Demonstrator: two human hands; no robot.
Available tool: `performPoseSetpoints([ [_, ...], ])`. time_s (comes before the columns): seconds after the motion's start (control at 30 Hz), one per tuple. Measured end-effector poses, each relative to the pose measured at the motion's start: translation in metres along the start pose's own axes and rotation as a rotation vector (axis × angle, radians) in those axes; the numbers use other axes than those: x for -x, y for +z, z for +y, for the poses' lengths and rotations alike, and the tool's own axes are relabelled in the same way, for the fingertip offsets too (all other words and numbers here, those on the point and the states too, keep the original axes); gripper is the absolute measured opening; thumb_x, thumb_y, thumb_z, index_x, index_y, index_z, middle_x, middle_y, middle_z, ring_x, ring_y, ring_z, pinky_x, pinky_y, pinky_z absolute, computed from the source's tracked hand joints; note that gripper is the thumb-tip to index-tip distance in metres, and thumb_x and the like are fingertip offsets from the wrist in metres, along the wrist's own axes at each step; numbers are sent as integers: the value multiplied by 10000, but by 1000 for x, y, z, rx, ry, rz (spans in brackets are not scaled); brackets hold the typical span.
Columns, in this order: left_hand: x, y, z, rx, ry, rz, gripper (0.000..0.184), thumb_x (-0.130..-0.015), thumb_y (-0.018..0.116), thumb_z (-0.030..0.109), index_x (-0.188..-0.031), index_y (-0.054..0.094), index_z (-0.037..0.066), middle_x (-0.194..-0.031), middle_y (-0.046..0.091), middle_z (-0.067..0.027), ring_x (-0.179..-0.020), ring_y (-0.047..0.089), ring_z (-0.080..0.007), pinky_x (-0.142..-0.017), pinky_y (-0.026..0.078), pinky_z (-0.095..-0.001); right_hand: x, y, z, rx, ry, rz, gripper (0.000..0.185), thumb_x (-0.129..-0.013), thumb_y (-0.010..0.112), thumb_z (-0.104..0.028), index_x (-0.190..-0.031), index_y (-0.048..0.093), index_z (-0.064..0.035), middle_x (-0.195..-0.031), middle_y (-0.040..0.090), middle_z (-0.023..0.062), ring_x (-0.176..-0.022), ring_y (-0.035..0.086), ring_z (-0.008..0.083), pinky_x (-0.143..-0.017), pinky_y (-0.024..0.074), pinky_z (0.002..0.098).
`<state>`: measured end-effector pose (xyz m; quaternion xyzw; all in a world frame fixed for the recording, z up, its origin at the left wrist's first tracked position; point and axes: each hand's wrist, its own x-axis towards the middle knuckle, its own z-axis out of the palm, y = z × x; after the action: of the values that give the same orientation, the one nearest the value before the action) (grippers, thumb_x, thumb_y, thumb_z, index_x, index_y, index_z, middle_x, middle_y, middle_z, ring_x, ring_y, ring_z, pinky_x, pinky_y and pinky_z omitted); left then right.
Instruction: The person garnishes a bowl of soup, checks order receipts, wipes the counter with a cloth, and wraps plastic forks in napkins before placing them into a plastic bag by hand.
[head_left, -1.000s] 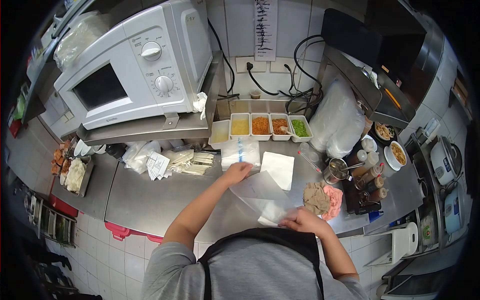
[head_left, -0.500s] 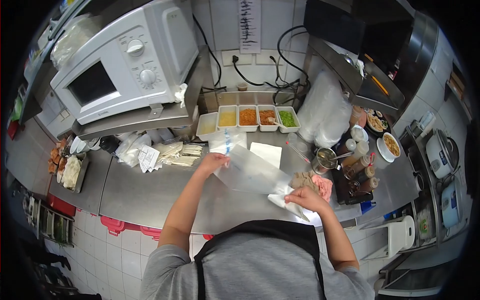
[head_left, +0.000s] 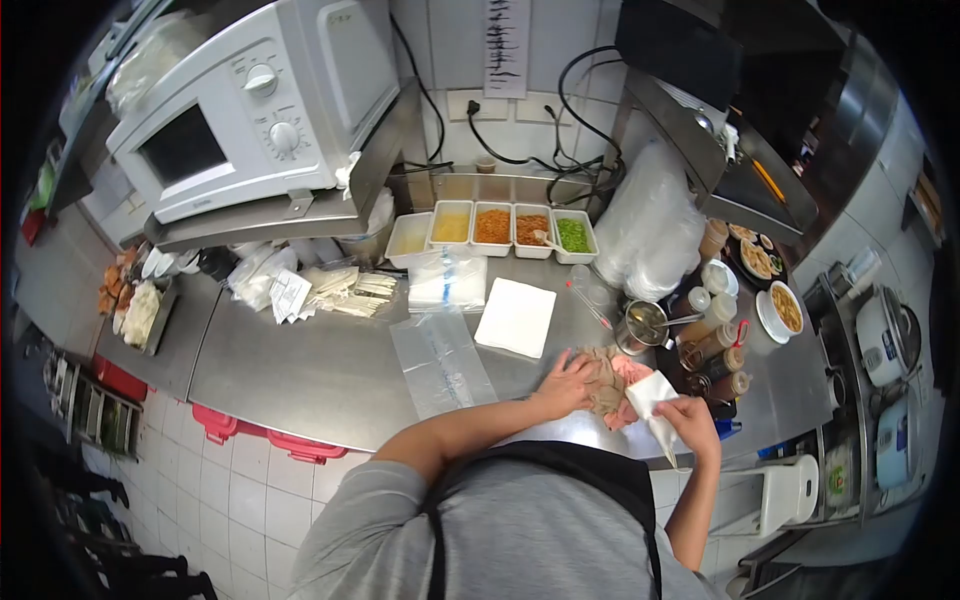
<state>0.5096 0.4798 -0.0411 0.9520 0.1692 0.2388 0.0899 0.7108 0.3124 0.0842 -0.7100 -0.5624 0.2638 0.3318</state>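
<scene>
My left hand (head_left: 566, 386) reaches across to a brown cloth (head_left: 606, 388), its fingers apart at the cloth's left edge. A pink cloth (head_left: 630, 372) lies against the brown one. My right hand (head_left: 690, 422) is closed on a folded white paper napkin (head_left: 652, 393), held over the pink cloth's right side. To the left, a clear plastic bag (head_left: 441, 365) lies flat on the steel counter (head_left: 300, 370). Beyond it sit a stack of plastic bags (head_left: 447, 280) with blue print and a stack of white paper (head_left: 516, 317).
Tubs of toppings (head_left: 492, 228) line the back wall. A metal pot (head_left: 641, 327) with a spoon, sauce bottles (head_left: 712, 350) and a soup bowl (head_left: 779, 309) stand at the right. Wooden cutlery (head_left: 350, 292) lies left, below a shelf with a microwave (head_left: 240, 110).
My left hand has let go of the clear plastic bag, now flat on the counter, and moved right to the brown cloth. My right hand has shifted right with the napkin.
</scene>
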Motion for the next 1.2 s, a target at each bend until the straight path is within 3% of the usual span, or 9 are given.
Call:
performPoseSetpoints([
  [0.17, -14, 9, -13, 0, 64, 0, 158, -695, 698, 265, -805, 670, 154, -1076, 492, -34, -1155, 394, -226, -1004, 219, -553, 17, -4, 23, -143, 141, -40, 245, -840, 643, -219, -752, 703, 2, -605, 622, 18, -562, 511, 58, -538, 395, 236],
  [0.37, 25, -55, 0, 191, -418, 108, 316, -646, 763, 242, -884, 586, 130, -978, 493, -76, -1053, 447, -259, -928, 323, -465, -6, 3, 23, -151, 70, -134, 235, -829, 653, -218, -771, 703, 3, -643, 624, 43, -596, 518, 70, -558, 400, 242],
  [0.43, 64, -74, -21, 339, -420, 206, 419, -632, 787, 230, -921, 507, 113, -983, 485, -100, -1027, 456, -304, -882, 370, -416, -20, 11, 16, -157, 4, -156, 235, -841, 647, -217, -762, 705, -4, -605, 615, 12, -566, 495, 53, -538, 388, 229],
  [0.5, 112, -114, -22, 374, -532, 28, 445, -610, 804, 244, -920, 515, 108, -1030, 483, -118, -1003, 466, -338, -853, 398, -390, -35, 19, 3, -168, -30, -229, 216, -844, 639, -201, -770, 707, -10, -626, 617, 11, -590, 509, 55, -553, 398, 229],
  [0.6, 176, -129, -16, 193, -555, -87, 517, -605, 810, 253, -1037, 555, 125, -1045, 500, -102, -986, 489, -313, -852, 408, -388, -60, 40, -4, -165, -262, -262, 190, -833, 642, -199, -796, 716, -28, -644, 624, 21, -620, 558, 80, -589, 430, 242],
  [0.7, 197, -134, -8, 169, -555, -82, 460, -643, 786, 207, -1056, 603, 120, -1029, 522, -89, -970, 510, -285, -838, 426, -386, -71, 47, -57, 0, 140, -454, 193, -834, 644, -211, -798, 717, -36, -642, 622, 34, -646, 590, 102, -614, 457, 268],
  [0.83, 204, -122, -32, 330, -545, -29, 293, -684, 753, 149, -951, 648, 88, -977, 561, -85, -926, 547, -263, -799, 456, -369, -83, 86, -54, -193, -156, -540, 187, -840, 633, -190, -829, 704, -17, -676, 622, 40, -647, 555, 107, -618, 431, 247],
  [0.97, 189, -132, -41, 384, -675, -25, 215, -708, 736, 168, -872, 640, 67, -902, 587, -86, -865, 581, -257, -751, 477, -352, -74, 107, -59, -251, -48, -644, 212, -842, 640, -195, -823, 693, 10, -691, 643, 47, -658, 554, 88, -617, 427, 251],
  [1.2, 185, -128, -39, 172, -402, 9, 167, -753, 696, 176, -845, 627, 56, -830, 592, -66, -834, 590, -254, -739, 479, -359, -58, 140, -56, -294, -92, -615, 241, -836, 657, -219, -800, 689, 17, -673, 628, 33, -638, 528, 74, -595, 421, 251],
])
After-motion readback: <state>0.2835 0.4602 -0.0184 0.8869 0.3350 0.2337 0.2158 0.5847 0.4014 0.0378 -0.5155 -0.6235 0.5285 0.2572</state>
